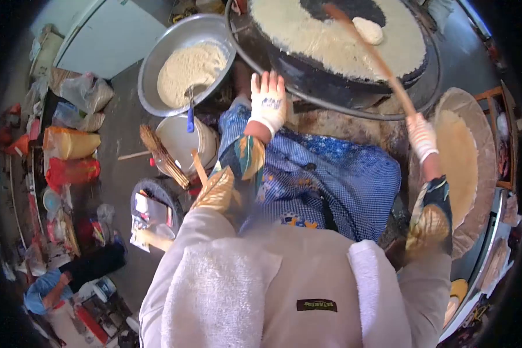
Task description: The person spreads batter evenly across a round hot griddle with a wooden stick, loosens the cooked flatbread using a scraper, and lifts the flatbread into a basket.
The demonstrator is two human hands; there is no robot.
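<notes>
My right hand (421,137), in a light glove with bare-looking fingertips hidden, grips a long wooden stick (383,66) whose far end lies over the round dark griddle (313,72). Pale batter (325,49) coats much of the griddle, around a dark bare patch. A white lump of dough (368,31) sits near the stick's far end. My left hand (268,102), also gloved, is held with its fingers stretched out and nothing in it, near the griddle's rim. To its left stands a metal basin (151,75) of beige batter or dough, with a blue-handled tool (190,119) in it.
A white bucket (206,139) with a bristle brush (163,156) across it stands below the basin. At the right lies a round tray (484,139) with a tan flat sheet (457,165). Another person (46,293) is at the lower left, near bags and boxes.
</notes>
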